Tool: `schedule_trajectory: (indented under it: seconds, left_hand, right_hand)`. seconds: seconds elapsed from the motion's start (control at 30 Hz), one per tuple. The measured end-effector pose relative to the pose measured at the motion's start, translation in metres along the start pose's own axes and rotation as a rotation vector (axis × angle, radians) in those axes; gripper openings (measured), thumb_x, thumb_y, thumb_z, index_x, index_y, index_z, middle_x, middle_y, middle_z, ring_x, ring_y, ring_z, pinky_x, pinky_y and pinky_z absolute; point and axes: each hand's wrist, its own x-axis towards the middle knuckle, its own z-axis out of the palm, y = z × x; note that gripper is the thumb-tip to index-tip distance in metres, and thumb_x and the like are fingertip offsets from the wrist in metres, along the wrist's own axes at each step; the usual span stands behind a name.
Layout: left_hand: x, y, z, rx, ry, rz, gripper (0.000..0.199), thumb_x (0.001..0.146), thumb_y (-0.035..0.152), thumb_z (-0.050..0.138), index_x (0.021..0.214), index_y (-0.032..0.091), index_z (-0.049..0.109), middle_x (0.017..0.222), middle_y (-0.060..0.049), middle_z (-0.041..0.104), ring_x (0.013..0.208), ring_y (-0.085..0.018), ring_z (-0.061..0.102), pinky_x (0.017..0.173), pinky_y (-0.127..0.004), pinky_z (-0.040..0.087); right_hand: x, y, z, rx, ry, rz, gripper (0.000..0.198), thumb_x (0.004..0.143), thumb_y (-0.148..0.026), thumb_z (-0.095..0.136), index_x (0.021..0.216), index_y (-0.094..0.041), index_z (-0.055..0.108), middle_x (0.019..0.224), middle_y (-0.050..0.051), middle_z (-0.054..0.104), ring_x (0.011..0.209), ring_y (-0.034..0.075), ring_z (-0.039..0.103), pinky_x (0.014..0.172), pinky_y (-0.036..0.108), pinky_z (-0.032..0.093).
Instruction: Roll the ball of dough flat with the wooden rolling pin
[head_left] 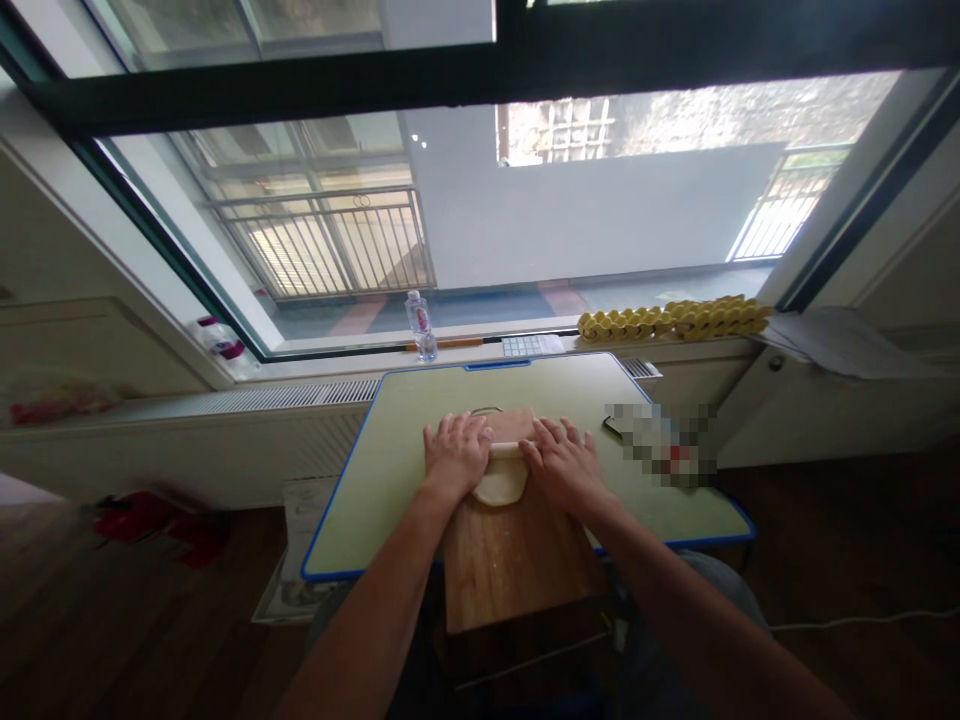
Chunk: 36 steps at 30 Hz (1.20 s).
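Note:
A pale rolling pin lies crosswise on a flattened sheet of dough. My left hand is closed over the pin's left end, and my right hand is closed over its right end. Both hands bear down from above with their fingers pointing forward, and they hide the pin's ends. Most of the dough in sight hangs toward me from the pin, as a rounded off-white piece. Under it all is a wooden cutting board, which sticks out past the near edge of the table toward my lap.
The light green table has a blue rim and stands against a window sill. A clear plastic bottle and a yellow chain-like object are on the sill. A blurred-out item lies at the table's right.

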Motion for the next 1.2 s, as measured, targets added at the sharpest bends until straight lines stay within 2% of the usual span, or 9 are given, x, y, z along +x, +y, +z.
schedule_trajectory:
  seconds: [0.13,0.37,0.47,0.63,0.73,0.83,1.03,1.1,1.2]
  left_hand:
    - [-0.009,0.002,0.0,0.002,0.017,0.011,0.05,0.107,0.046,0.036,0.145,0.03,0.064,0.159,-0.01,0.056,0.149,-0.037,0.045,0.123,-0.071,0.025]
    - [-0.089,0.008,0.002,-0.038,0.065,0.043,0.06,0.106,0.044,0.041,0.162,0.023,0.043,0.167,-0.013,0.044,0.156,-0.034,0.037,0.127,-0.065,0.025]
    - [-0.084,0.008,0.001,-0.029,0.05,0.033,0.06,0.106,0.045,0.043,0.161,0.024,0.044,0.167,-0.013,0.044,0.156,-0.034,0.037,0.126,-0.065,0.027]
    - [-0.033,0.004,-0.003,0.026,-0.009,0.036,0.055,0.107,0.048,0.039,0.154,0.024,0.056,0.164,-0.011,0.048,0.154,-0.038,0.04,0.123,-0.071,0.029]
    - [-0.021,0.003,-0.003,0.074,0.022,0.061,0.053,0.108,0.049,0.038,0.15,0.027,0.06,0.162,-0.009,0.051,0.152,-0.038,0.043,0.122,-0.071,0.031]
    - [-0.037,0.003,0.0,0.09,0.043,0.07,0.052,0.108,0.048,0.038,0.153,0.028,0.056,0.161,-0.009,0.052,0.152,-0.036,0.044,0.122,-0.069,0.034]
    - [-0.095,0.006,0.008,0.112,0.112,0.122,0.06,0.108,0.046,0.038,0.163,0.021,0.041,0.167,-0.011,0.043,0.155,-0.032,0.04,0.123,-0.061,0.036]
    - [-0.099,0.005,0.01,0.111,0.119,0.125,0.06,0.108,0.046,0.039,0.163,0.021,0.041,0.168,-0.012,0.042,0.155,-0.033,0.04,0.123,-0.061,0.036]
    - [-0.081,0.004,0.009,0.106,0.092,0.102,0.059,0.108,0.046,0.039,0.161,0.021,0.044,0.166,-0.012,0.045,0.154,-0.033,0.041,0.123,-0.063,0.036]
  right_hand:
    - [-0.007,-0.001,0.0,0.003,0.011,0.01,0.06,0.109,-0.052,0.033,0.158,-0.022,0.05,0.162,0.011,0.05,0.152,0.04,0.036,0.121,0.068,0.026]
    - [-0.071,0.009,0.007,-0.043,0.06,-0.068,0.062,0.108,-0.05,0.039,0.163,-0.021,0.041,0.169,0.008,0.04,0.159,0.037,0.024,0.125,0.063,0.022]
    - [-0.065,0.009,0.007,-0.043,0.063,-0.068,0.062,0.108,-0.05,0.039,0.164,-0.023,0.039,0.17,0.008,0.039,0.16,0.036,0.024,0.126,0.064,0.02]
    - [-0.018,0.001,0.004,-0.006,-0.009,-0.004,0.064,0.109,-0.055,0.037,0.163,-0.022,0.04,0.168,0.01,0.042,0.158,0.035,0.029,0.126,0.064,0.022]
    - [-0.006,-0.002,0.002,0.003,-0.023,0.023,0.066,0.109,-0.057,0.034,0.163,-0.019,0.041,0.167,0.012,0.042,0.157,0.034,0.03,0.125,0.063,0.024]
    - [-0.021,0.0,0.002,-0.009,-0.012,0.009,0.067,0.108,-0.057,0.038,0.163,-0.018,0.041,0.167,0.012,0.043,0.157,0.035,0.03,0.125,0.061,0.025]
    - [-0.076,0.009,0.004,-0.063,0.055,-0.071,0.068,0.107,-0.056,0.043,0.164,-0.019,0.04,0.169,0.01,0.039,0.16,0.036,0.024,0.127,0.059,0.022]
    - [-0.079,0.009,0.004,-0.074,0.058,-0.07,0.066,0.107,-0.054,0.043,0.164,-0.021,0.039,0.17,0.009,0.039,0.16,0.035,0.022,0.127,0.06,0.022]
    - [-0.062,0.006,0.003,-0.066,0.018,-0.046,0.066,0.108,-0.054,0.041,0.164,-0.02,0.039,0.17,0.009,0.038,0.16,0.034,0.023,0.127,0.062,0.021]
